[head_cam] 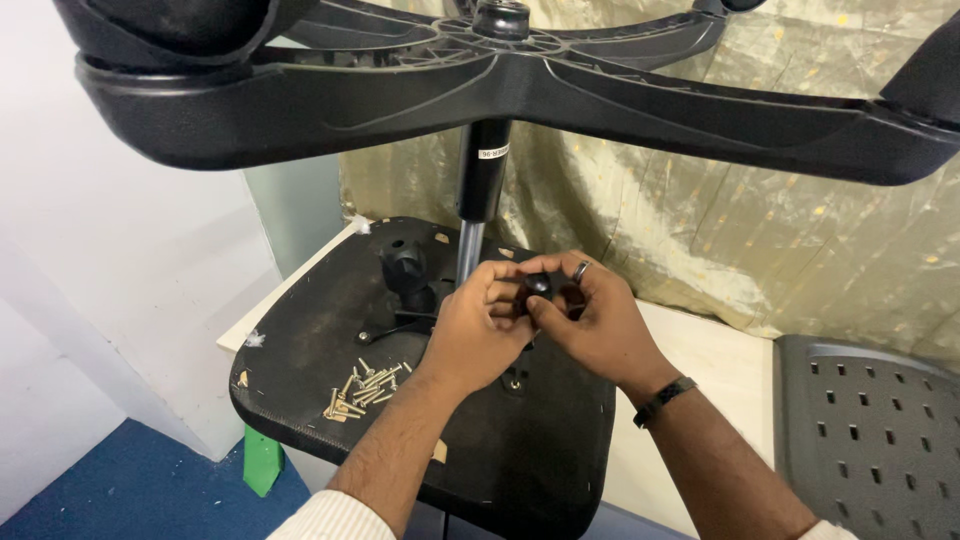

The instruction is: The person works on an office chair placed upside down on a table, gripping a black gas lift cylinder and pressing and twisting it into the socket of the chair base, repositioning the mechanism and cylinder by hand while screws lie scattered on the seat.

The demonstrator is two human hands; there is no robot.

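Head view: an office chair lies inverted, its seat underside [330, 340] facing up on a pale table [700, 370]. Gas cylinder [482, 170] rises from the seat centre to the five-arm base [520, 95] overhead.

Left hand [470, 335] and right hand [590, 320] meet at the foot of the cylinder, touching each other. Both have fingers curled closed around a small black knob [540, 285], pinched between the fingertips of the two hands; how it is seated beneath them is hidden. Right hand bears a ring [581, 268] and a dark wristband [662, 398].

A black lever knob [404, 262] stands just left of the cylinder. Loose screws [362, 388] lie heaped on the seat underside, left of the left wrist. A perforated grey panel [870, 440] lies at right; gold cloth [720, 220] hangs behind.
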